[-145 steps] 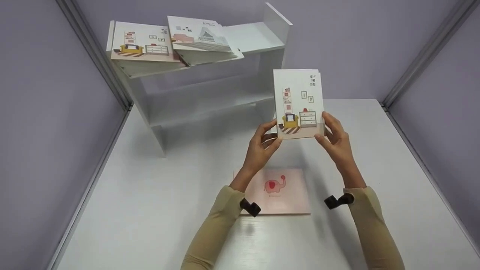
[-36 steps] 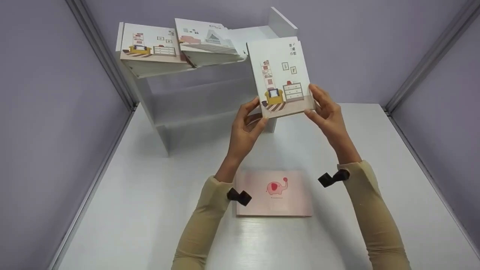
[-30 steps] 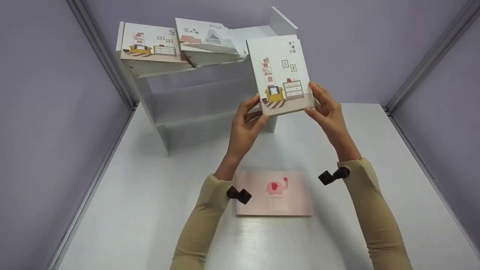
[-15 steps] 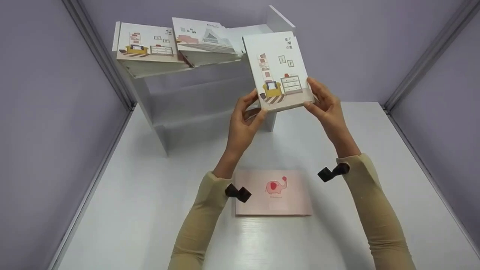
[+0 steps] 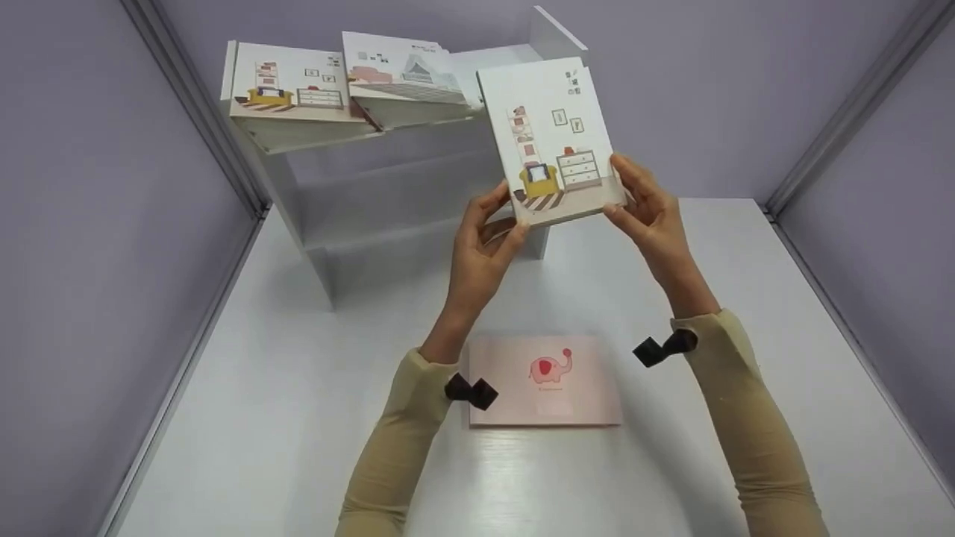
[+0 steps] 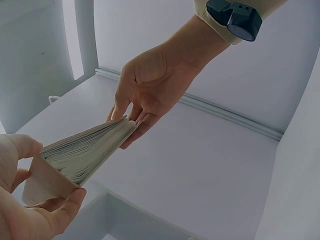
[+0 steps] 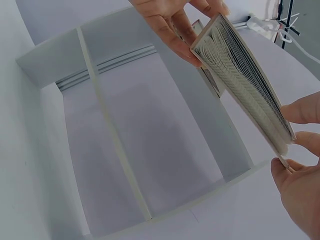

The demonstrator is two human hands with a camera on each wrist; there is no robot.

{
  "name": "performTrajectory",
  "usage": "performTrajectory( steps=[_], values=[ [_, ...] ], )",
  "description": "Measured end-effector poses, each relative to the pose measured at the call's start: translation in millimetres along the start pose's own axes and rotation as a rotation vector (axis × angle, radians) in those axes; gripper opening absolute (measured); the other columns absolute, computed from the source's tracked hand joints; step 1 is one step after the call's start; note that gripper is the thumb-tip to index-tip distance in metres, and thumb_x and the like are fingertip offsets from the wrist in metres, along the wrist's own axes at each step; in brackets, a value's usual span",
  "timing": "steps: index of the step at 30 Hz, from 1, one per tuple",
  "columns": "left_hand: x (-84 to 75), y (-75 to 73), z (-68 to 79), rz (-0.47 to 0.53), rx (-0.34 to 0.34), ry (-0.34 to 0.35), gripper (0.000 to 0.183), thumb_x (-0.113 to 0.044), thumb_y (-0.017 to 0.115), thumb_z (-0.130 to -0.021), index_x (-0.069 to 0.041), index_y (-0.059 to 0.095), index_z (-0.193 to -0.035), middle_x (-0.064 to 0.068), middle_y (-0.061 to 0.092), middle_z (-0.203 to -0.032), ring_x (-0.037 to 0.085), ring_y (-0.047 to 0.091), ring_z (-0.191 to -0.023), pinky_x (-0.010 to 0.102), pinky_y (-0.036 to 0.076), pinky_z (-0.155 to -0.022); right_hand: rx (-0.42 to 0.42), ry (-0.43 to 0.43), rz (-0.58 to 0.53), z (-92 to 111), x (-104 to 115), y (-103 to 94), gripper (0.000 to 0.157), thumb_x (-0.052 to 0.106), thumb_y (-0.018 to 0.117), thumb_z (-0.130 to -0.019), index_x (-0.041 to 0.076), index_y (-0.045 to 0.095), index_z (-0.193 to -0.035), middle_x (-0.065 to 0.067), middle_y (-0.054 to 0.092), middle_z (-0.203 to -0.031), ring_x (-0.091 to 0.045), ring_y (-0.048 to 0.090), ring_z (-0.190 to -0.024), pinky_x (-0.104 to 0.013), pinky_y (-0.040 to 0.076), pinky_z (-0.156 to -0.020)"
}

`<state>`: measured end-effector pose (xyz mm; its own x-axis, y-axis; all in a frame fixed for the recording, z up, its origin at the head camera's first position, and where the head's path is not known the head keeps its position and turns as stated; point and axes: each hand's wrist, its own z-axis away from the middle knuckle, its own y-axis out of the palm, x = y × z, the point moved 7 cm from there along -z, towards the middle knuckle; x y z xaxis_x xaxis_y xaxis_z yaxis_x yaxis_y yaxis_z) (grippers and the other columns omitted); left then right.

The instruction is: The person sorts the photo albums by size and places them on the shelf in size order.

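A white book [image 5: 550, 142] with a drawn yellow armchair and chest of drawers on its cover is held up by both hands, tilted a little to the left. My left hand [image 5: 481, 250] pinches its lower left corner, thumb at the bottom edge. At the lower right corner, my right hand [image 5: 653, 224] grips it between thumb and fingers. Both wrist views show the thick block of pages [image 7: 245, 82] from the bottom edge, slightly fanned. In the head view, the book overlaps the right part of the white shelf's top tier [image 5: 500, 58].
On that top tier lean a matching armchair book [image 5: 291, 86] at the left and a pink-sofa book [image 5: 406, 74] beside it. A pink book [image 5: 545, 403] with an elephant lies flat on the white table [image 5: 246, 418]. Lilac panels [image 5: 858, 134] wall in the table.
Since the oldest frame, both hands have carried the book left and up to the shelf's top right, and it has tilted left. Over the last second it has shifted only slightly up and left.
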<state>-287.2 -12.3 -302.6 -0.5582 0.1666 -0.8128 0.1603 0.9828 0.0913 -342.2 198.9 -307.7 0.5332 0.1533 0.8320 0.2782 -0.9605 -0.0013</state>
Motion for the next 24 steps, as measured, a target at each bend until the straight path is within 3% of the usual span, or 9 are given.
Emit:
performTrajectory(
  steps=[5,15,24],
  values=[
    [-3.8,-3.0,-1.1,-0.005,-0.012,0.006,0.05,0.001,0.054,-0.091,0.005,0.035,-0.136,0.021,0.041,-0.135,0.034,0.053,-0.108,0.035,0.049,-0.09,0.006,0.001,-0.001,-4,3,3.7,0.057,-0.006,0.055,-0.088,0.001,0.036,-0.141,-0.012,0.029,-0.148,-0.027,0.03,-0.136,-0.026,0.037,-0.104],
    [-10.8,-6.5,-8.3,-0.01,-0.035,0.03,0.049,0.001,0.053,-0.091,0.007,0.035,-0.135,0.022,0.04,-0.135,0.028,0.049,-0.116,0.044,0.043,-0.096,0.019,0.011,0.001,-13,3,7.7,0.057,-0.003,0.057,-0.088,0.002,0.036,-0.141,-0.012,0.03,-0.148,-0.025,0.027,-0.138,-0.028,0.034,-0.106],
    [-12.5,-7.0,-15.9,-0.005,-0.045,0.015,0.051,-0.003,0.053,-0.092,0.004,0.033,-0.139,0.018,0.041,-0.137,0.022,0.043,-0.123,0.041,0.042,-0.097,-0.021,0.024,-0.004,-22,4,7.3,0.055,0.0,0.057,-0.089,0.001,0.038,-0.14,-0.014,0.034,-0.146,-0.024,0.03,-0.137,-0.027,0.035,-0.105]
  ],
)
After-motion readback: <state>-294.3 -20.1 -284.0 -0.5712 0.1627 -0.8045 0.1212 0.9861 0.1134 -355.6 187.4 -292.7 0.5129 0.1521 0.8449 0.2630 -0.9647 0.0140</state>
